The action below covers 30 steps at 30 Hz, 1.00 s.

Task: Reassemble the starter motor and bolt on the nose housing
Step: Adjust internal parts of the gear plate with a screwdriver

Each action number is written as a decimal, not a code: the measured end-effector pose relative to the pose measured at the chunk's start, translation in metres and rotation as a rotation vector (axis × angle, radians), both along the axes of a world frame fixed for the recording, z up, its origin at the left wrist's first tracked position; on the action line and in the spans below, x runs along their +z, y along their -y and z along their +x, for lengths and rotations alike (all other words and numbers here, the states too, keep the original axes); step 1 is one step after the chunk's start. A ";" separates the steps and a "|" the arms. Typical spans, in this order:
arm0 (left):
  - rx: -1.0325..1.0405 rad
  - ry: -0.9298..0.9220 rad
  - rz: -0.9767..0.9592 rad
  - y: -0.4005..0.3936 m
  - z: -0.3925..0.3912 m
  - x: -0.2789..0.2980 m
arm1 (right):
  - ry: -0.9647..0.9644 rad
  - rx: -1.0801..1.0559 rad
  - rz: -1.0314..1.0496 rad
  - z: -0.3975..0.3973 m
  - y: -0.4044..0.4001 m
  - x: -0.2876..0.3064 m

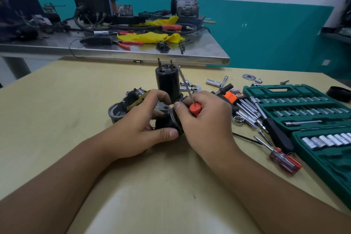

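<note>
Starter motor part [168,122] sits mid-table, gripped by the left hand [136,131]; the right hand [206,119] clutches an orange-handled screwdriver [194,109]. Bare table [57,119] lies left.

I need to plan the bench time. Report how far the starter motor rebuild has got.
Done: little shows as finished; the parts are still separate. In hand: the left hand grips a black motor part while the right hand holds an orange-handled tool against it. Left: the upright black cylinder and the grey nose housing still lie apart, unbolted; sockets wait in the green case.
</note>
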<state>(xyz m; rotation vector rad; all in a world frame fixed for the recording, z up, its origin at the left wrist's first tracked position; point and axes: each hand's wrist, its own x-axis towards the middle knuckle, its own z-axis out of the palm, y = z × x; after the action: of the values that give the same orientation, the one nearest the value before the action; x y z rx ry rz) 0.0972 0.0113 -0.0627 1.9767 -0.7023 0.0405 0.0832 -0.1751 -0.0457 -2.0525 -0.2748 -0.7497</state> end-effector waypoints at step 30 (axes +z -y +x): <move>-0.011 0.072 0.084 0.000 0.004 -0.001 | 0.153 0.027 -0.092 0.000 0.000 0.001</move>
<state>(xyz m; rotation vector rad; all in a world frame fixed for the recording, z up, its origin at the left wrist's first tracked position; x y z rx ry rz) 0.1011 0.0115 -0.0636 2.0599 -0.7728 0.0766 0.0834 -0.1751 -0.0448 -2.0755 -0.4299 -0.8939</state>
